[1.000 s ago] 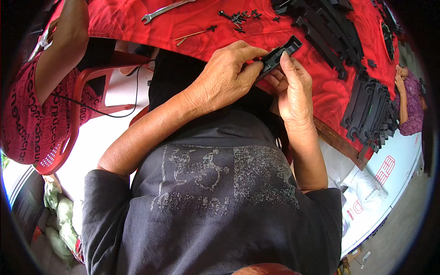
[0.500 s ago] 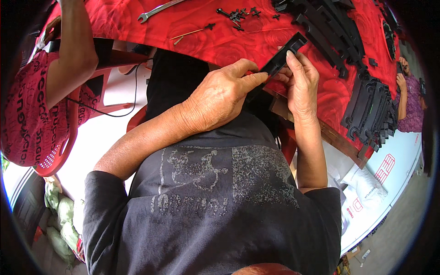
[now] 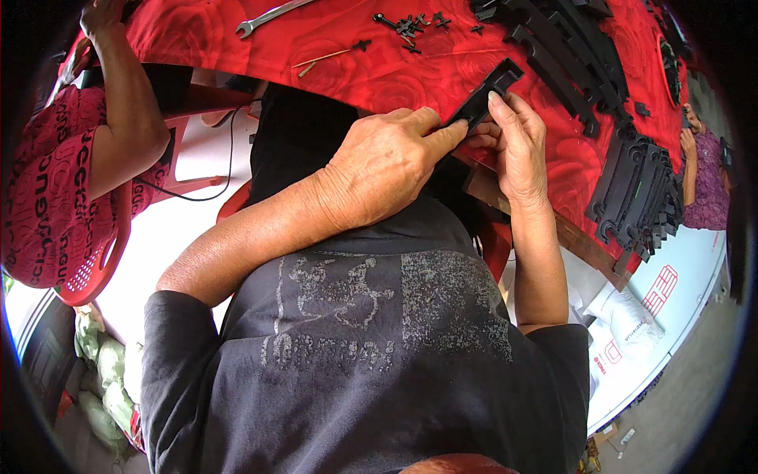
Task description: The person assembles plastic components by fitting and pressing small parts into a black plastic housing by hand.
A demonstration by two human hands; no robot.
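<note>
A long black plastic part (image 3: pixel 479 100) is held between my two hands at the table's near edge, tilted with its far end up to the right. My left hand (image 3: pixel 392 158) grips its lower end, fingers closed over it. Around the upper half, my right hand (image 3: pixel 517 146) pinches with the thumb on top and fingers beneath. Beyond the part lie several small black cross-shaped pieces (image 3: pixel 409 30) in a loose cluster. A thin stick with a black cross tip (image 3: pixel 335 55) rests to their left. The part's lower end is hidden by my left hand.
A wrench (image 3: pixel 272 17) lies far left on the red cloth (image 3: pixel 213 47). Long black parts are piled at the far right (image 3: pixel 560 59), with a stack of similar ones (image 3: pixel 636 189) nearer. A co-worker's arm (image 3: pixel 130 103) is at left; another person (image 3: pixel 705 170) is at far right.
The black part and both my hands have shifted slightly left and down. At left, the co-worker's arm has moved a little, and their hand now shows.
</note>
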